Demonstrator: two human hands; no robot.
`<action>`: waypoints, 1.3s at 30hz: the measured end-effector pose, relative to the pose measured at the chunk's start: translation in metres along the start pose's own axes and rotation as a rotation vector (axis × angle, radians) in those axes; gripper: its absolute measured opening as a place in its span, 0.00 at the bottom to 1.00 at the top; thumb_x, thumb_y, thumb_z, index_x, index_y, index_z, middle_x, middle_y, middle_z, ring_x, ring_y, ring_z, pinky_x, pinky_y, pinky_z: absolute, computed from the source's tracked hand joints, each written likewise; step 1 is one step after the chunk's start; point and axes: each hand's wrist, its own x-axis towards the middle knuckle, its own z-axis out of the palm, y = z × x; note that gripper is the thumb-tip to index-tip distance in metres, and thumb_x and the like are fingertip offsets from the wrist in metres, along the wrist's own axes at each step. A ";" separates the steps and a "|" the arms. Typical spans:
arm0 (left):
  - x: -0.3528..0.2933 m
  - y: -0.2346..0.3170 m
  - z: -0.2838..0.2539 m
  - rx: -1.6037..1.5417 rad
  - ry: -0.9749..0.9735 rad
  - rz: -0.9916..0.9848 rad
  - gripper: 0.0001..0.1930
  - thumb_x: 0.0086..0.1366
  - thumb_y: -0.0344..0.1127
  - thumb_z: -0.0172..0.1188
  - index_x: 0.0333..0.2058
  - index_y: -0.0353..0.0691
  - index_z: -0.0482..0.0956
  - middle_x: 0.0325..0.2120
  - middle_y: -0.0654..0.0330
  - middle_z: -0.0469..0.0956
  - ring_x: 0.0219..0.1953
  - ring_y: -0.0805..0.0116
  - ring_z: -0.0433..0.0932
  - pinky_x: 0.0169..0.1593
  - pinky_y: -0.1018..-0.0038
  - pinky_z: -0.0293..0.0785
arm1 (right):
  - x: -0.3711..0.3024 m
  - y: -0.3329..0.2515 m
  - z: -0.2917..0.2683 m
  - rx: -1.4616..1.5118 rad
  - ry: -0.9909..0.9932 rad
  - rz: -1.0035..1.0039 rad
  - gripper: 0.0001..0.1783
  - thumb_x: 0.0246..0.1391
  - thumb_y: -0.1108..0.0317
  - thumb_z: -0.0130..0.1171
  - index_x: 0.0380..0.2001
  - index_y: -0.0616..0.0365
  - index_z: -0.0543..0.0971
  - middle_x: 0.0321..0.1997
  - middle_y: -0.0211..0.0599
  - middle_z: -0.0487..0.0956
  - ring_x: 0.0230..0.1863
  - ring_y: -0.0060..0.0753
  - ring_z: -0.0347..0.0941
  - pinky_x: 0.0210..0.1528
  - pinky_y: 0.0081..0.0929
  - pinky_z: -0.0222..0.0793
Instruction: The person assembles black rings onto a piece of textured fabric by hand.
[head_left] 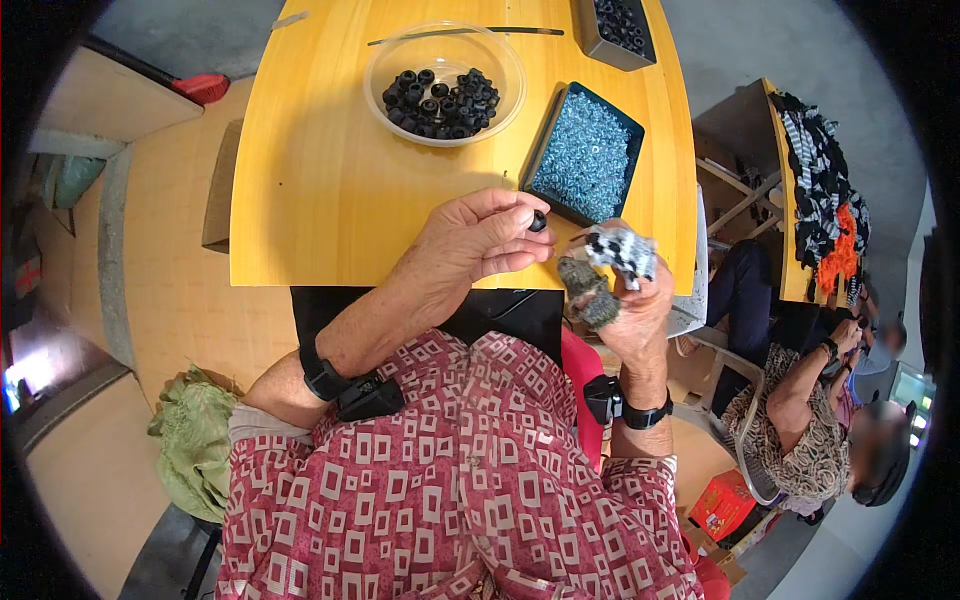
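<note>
I see the left hand (468, 238) pinching a small, glossy, rounded black piece (538, 221) between its fingertips, above the near edge of the smooth yellow wood-grain surface (320, 180). Beside it, the right hand (640, 318) grips a fuzzy black-and-white patterned bundle (622, 252); against this lies a rough, grey-green fibrous wad (588, 292), though I cannot tell whether it is held or wrapped round a finger. The left fingers partly cover the black piece, and the right palm is hidden from me.

Just beyond the hands sits a square dark tray (541, 150) of shiny pale-blue bits (588, 155), too small for me to make out singly. To its left, a round clear plastic tub (512, 75) holds knobby black pieces (440, 105) and partly overlaps a thin dark rod (530, 30). A grey box (622, 60) is cut off above. At right, another person (800, 430) sits near heaped black-and-white and orange fabric (838, 250).
</note>
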 end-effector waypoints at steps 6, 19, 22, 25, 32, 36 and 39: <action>0.001 0.001 0.000 -0.044 0.020 -0.038 0.13 0.63 0.38 0.56 0.43 0.40 0.74 0.35 0.60 0.79 0.37 0.74 0.79 0.42 0.82 0.75 | -0.005 0.001 0.010 0.197 0.125 0.263 0.13 0.38 0.81 0.63 0.32 0.60 0.80 0.33 0.32 0.78 0.34 0.26 0.74 0.40 0.22 0.67; 0.003 -0.008 -0.005 -0.060 0.017 -0.044 0.12 0.62 0.37 0.57 0.43 0.40 0.74 0.36 0.63 0.76 0.38 0.75 0.77 0.45 0.79 0.74 | 0.000 0.008 0.019 0.117 0.102 0.142 0.13 0.37 0.83 0.60 0.30 0.60 0.79 0.32 0.35 0.77 0.33 0.30 0.74 0.37 0.22 0.69; 0.002 -0.005 -0.004 -0.070 0.017 -0.026 0.12 0.62 0.36 0.57 0.43 0.39 0.75 0.36 0.63 0.77 0.37 0.75 0.77 0.44 0.80 0.75 | 0.004 0.004 0.015 0.062 0.042 0.178 0.13 0.36 0.83 0.60 0.30 0.61 0.78 0.32 0.36 0.77 0.33 0.31 0.74 0.37 0.23 0.69; 0.003 -0.004 -0.007 -0.031 0.045 -0.042 0.12 0.61 0.33 0.58 0.43 0.38 0.75 0.36 0.63 0.77 0.37 0.74 0.77 0.44 0.82 0.75 | 0.004 0.009 0.018 -0.029 0.004 0.009 0.14 0.36 0.83 0.61 0.31 0.60 0.78 0.32 0.37 0.77 0.33 0.32 0.75 0.37 0.23 0.70; 0.005 -0.005 -0.010 -0.146 0.006 -0.044 0.11 0.60 0.29 0.58 0.42 0.36 0.75 0.36 0.61 0.77 0.39 0.72 0.78 0.46 0.81 0.75 | 0.004 0.003 0.018 -0.004 0.079 0.074 0.12 0.38 0.83 0.62 0.31 0.60 0.78 0.33 0.36 0.77 0.35 0.30 0.75 0.37 0.23 0.70; 0.005 -0.002 -0.009 -0.195 -0.009 -0.054 0.11 0.60 0.29 0.58 0.42 0.37 0.74 0.34 0.62 0.76 0.38 0.73 0.77 0.46 0.81 0.75 | 0.004 0.005 0.018 0.050 0.083 0.097 0.12 0.37 0.83 0.63 0.30 0.61 0.78 0.33 0.38 0.77 0.35 0.33 0.75 0.37 0.24 0.70; 0.006 -0.004 -0.011 -0.204 0.003 -0.063 0.10 0.60 0.29 0.58 0.41 0.37 0.74 0.34 0.63 0.76 0.37 0.74 0.77 0.45 0.82 0.75 | 0.006 0.006 0.020 -0.064 0.076 -0.014 0.12 0.36 0.83 0.63 0.29 0.62 0.77 0.33 0.40 0.77 0.35 0.36 0.76 0.37 0.25 0.70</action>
